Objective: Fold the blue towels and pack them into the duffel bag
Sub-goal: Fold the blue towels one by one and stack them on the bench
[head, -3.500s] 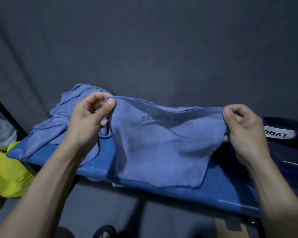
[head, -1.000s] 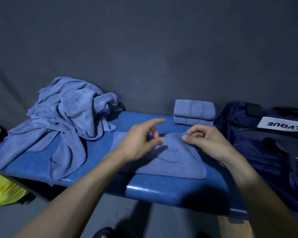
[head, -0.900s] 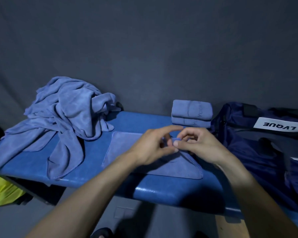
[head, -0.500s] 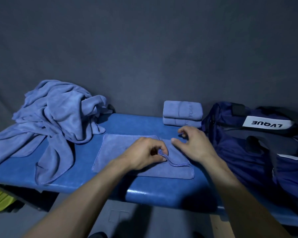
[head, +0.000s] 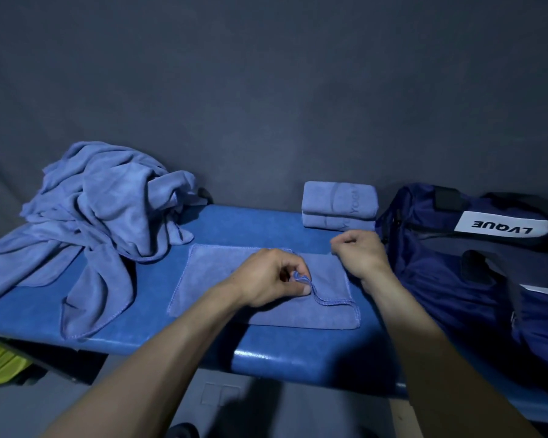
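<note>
Mid-fold: left hand (head: 274, 278) pinches the flat towel (head: 222, 279)'s hem, right hand (head: 359, 252) curled at its far corner, grip unclear. Next, probably fold it over evenly.

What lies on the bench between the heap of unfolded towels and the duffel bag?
In the head view, a flat towel pinched by the left hand, the right hand at its far corner, and two folded towels behind.

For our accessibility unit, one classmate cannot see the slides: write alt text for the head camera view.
A person's left hand pinches the edge of a half-folded blue towel on a blue padded bench; the right hand is curled at the towel's far right corner. A crumpled towel pile lies left, two folded towels behind, a navy duffel bag right.
</note>
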`<move>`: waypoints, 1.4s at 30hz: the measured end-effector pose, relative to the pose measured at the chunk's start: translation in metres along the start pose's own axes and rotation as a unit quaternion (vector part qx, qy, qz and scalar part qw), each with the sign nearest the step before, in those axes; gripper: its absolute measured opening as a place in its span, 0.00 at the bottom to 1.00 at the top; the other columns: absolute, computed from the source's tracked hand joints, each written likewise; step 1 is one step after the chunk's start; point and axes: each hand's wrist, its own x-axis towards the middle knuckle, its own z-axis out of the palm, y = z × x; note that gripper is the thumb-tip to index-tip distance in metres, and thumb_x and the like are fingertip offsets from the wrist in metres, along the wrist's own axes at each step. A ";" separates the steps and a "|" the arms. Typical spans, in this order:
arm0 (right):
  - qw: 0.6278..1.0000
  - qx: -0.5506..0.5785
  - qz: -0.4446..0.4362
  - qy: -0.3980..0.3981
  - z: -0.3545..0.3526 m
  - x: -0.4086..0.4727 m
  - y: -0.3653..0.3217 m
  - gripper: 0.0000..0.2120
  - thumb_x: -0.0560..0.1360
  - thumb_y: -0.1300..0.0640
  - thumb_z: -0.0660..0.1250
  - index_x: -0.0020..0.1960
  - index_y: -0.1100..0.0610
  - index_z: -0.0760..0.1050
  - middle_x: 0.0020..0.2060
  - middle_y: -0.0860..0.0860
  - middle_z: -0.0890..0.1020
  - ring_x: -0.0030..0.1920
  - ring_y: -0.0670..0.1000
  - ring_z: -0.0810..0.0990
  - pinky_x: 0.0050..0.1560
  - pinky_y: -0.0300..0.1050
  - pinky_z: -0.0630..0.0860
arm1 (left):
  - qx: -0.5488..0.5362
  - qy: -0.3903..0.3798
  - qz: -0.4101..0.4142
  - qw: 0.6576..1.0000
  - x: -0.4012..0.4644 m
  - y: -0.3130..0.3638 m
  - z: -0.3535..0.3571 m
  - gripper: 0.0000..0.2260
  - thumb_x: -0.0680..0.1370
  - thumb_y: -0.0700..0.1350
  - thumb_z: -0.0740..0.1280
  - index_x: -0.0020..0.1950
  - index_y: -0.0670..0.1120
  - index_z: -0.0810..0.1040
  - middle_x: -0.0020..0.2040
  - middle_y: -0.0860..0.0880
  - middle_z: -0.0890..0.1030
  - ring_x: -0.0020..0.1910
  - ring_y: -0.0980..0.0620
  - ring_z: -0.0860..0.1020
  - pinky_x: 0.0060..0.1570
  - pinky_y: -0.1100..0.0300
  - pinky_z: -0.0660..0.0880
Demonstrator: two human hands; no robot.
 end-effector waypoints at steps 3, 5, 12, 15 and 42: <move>0.981 0.171 0.087 0.011 -0.006 0.004 0.004 0.05 0.71 0.68 0.68 0.41 0.60 0.79 0.30 0.56 0.74 0.25 0.51 0.69 0.31 0.43 0.67 | -0.051 -0.008 -0.028 0.998 0.002 -0.002 0.000 0.05 0.74 0.49 0.78 0.46 0.51 0.85 0.36 0.58 0.79 0.33 0.60 0.73 0.39 0.64 0.70; 0.976 0.184 0.113 -0.004 -0.008 0.003 0.002 0.05 0.73 0.68 0.67 0.44 0.60 0.80 0.28 0.55 0.73 0.22 0.50 0.68 0.27 0.39 0.69 | -0.091 -0.015 -0.037 0.995 0.003 -0.005 0.000 0.05 0.74 0.48 0.78 0.45 0.50 0.85 0.36 0.57 0.80 0.34 0.58 0.73 0.39 0.62 0.71; 0.989 -0.039 0.065 -0.124 -0.022 0.000 -0.002 0.16 0.76 0.67 0.56 0.47 0.58 0.82 0.35 0.53 0.79 0.33 0.51 0.77 0.33 0.44 0.80 | -0.114 -0.012 -0.042 0.992 0.004 -0.007 0.003 0.05 0.74 0.49 0.78 0.45 0.49 0.85 0.36 0.52 0.81 0.34 0.57 0.73 0.39 0.59 0.71; 0.979 -0.178 -0.042 -0.088 -0.022 -0.002 0.003 0.15 0.77 0.70 0.60 0.51 0.56 0.83 0.45 0.52 0.81 0.41 0.53 0.80 0.50 0.51 0.83 | -0.127 -0.012 -0.041 0.991 0.004 -0.007 0.003 0.06 0.73 0.50 0.78 0.44 0.50 0.85 0.40 0.45 0.83 0.36 0.55 0.74 0.41 0.56 0.72; 0.953 -0.122 -0.231 -0.156 -0.042 -0.058 -0.017 0.14 0.71 0.45 0.78 0.52 0.49 0.81 0.42 0.44 0.84 0.39 0.41 0.82 0.43 0.33 0.77 | -0.105 0.091 -0.024 0.990 0.010 0.017 0.004 0.08 0.73 0.55 0.75 0.50 0.57 0.81 0.38 0.54 0.83 0.36 0.56 0.78 0.44 0.57 0.76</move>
